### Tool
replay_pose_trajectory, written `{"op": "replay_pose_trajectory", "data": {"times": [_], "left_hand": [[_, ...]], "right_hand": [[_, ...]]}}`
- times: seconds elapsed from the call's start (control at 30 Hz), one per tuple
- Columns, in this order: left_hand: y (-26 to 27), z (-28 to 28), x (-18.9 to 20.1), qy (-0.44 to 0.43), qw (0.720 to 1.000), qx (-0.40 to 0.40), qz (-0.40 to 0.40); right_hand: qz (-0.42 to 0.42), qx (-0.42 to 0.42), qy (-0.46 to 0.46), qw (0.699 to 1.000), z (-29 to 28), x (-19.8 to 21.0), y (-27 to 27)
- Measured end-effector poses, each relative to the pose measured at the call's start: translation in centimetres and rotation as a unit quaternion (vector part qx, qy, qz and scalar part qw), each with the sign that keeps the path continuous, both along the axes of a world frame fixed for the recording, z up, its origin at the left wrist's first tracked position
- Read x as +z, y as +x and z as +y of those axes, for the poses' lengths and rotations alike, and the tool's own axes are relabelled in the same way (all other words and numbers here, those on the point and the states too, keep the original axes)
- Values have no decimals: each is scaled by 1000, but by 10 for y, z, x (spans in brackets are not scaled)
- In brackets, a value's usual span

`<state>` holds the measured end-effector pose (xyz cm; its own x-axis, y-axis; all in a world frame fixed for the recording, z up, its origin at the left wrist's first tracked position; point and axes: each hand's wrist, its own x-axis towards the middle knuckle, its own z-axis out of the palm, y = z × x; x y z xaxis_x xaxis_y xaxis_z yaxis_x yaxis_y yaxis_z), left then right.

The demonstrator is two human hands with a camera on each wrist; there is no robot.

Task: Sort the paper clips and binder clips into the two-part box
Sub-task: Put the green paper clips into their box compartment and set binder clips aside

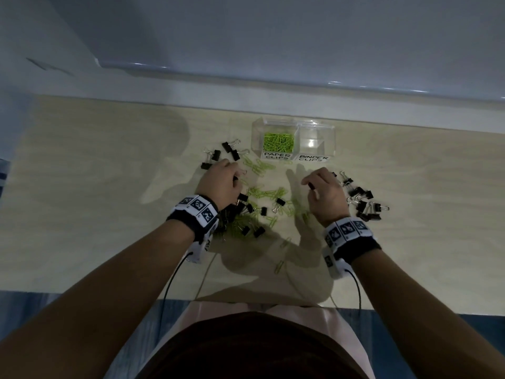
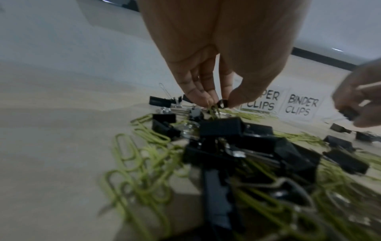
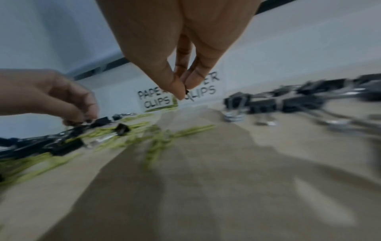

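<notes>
The clear two-part box (image 1: 257, 132) stands at the back of the table. Its left part, labelled PAPER CLIPS, holds green paper clips (image 1: 278, 143); the right part (image 1: 317, 140), labelled BINDER CLIPS, looks empty. A mixed heap of green paper clips (image 1: 273, 192) and black binder clips (image 1: 247, 206) lies between my hands. My left hand (image 1: 235, 178) pinches a small black binder clip (image 2: 222, 103) just above the heap, between thumb and fingertips. Lifted above the table in front of the box labels, my right hand (image 1: 309, 185) pinches another black binder clip (image 3: 187, 92), which is mostly hidden by the fingers.
More binder clips lie in a group at the right (image 1: 364, 203) and another at the back left (image 1: 226, 151). A few stray paper clips (image 1: 280, 265) lie near the front edge. A white ledge (image 1: 246, 88) runs behind the table. Cables trail from both wristbands.
</notes>
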<state>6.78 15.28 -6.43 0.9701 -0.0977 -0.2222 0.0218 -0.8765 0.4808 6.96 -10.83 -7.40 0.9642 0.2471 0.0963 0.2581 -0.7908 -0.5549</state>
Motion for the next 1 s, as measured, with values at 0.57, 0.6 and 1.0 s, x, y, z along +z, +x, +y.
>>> {"op": "replay_pose_trajectory", "data": {"times": [0.57,0.6,1.0], "left_hand": [[1,-44,-3,92,982,-166,-9],[-4,-44,-3,86,979,-184,-9],[-7,-52,-6,-8,991,-122,52]], "right_hand": [[138,184,-186,955,44,12,27],[140,199,-201,949,42,12,26],[223,179,-160,945,4,18,-2]]}}
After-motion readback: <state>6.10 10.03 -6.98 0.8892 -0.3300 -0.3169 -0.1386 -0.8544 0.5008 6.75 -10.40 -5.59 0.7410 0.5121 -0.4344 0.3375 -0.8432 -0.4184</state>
